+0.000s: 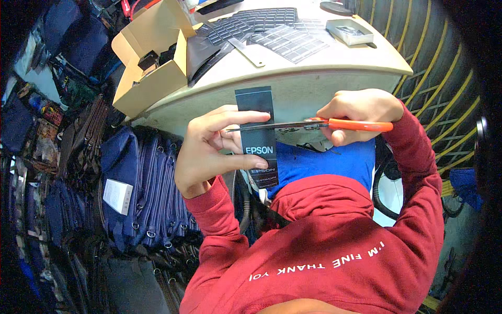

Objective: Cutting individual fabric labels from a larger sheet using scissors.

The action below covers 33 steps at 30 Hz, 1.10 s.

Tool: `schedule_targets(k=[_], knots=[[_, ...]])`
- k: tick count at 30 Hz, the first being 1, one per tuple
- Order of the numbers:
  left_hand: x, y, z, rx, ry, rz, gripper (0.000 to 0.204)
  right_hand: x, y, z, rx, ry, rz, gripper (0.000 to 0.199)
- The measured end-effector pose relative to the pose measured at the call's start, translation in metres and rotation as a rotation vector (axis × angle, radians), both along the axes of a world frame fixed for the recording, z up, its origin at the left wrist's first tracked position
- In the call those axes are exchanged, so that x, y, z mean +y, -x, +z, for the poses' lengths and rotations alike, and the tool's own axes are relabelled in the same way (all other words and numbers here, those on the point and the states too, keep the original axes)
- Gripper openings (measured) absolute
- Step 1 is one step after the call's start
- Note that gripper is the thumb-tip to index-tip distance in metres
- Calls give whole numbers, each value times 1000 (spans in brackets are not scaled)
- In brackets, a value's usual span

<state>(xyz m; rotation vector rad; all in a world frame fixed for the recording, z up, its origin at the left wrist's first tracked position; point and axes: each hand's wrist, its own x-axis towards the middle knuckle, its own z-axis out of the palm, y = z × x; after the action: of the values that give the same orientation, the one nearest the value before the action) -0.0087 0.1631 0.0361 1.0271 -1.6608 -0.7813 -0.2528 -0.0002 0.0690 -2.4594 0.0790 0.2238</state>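
Observation:
My left hand (pixel 201 146) grips a dark strip of labels (pixel 256 140) with pale lettering. Its index finger and thumb lie over the strip's face, and the other fingers are partly hidden behind. The strip hangs upright in front of the table edge, its lower end over my lap. My right hand (pixel 368 104) is closed round the orange handles of a pair of scissors (pixel 361 125). Their blades point left and cross the strip just under my left index finger. Whether the blades have cut into it, I cannot tell.
Ahead stands a pale table (pixel 230 73) with an open cardboard box (pixel 157 91), sheets of dark labels (pixel 261 21), a flat metal strip (pixel 246 53) and a small grey tray (pixel 349 32). Stacked dark blue bags (pixel 151 183) fill the left, a white box (pixel 118 197) on them.

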Motion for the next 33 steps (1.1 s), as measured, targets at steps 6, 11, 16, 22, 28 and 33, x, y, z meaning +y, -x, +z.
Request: schedule_targets(k=[6,11,16,22,28,33], knots=[[1,0,2,-27,21,-13,60,3,1,1,-6,50,-34,45],[1,0,1,16,19,-28,61,4,1,0,-25,47,-36,49],[1,-2,0,-24,7,-6,60,4,3,-1,-17,82,-45,51],[1,0,1,13,8,-7,59,8,4,2,-62,141,-60,59],[3,-2,1,-5,-2,-8,59,7,4,3,-63,180,-77,58],[1,-1,1,-29,32,-11,62,13,5,8,-5,295,-151,58]])
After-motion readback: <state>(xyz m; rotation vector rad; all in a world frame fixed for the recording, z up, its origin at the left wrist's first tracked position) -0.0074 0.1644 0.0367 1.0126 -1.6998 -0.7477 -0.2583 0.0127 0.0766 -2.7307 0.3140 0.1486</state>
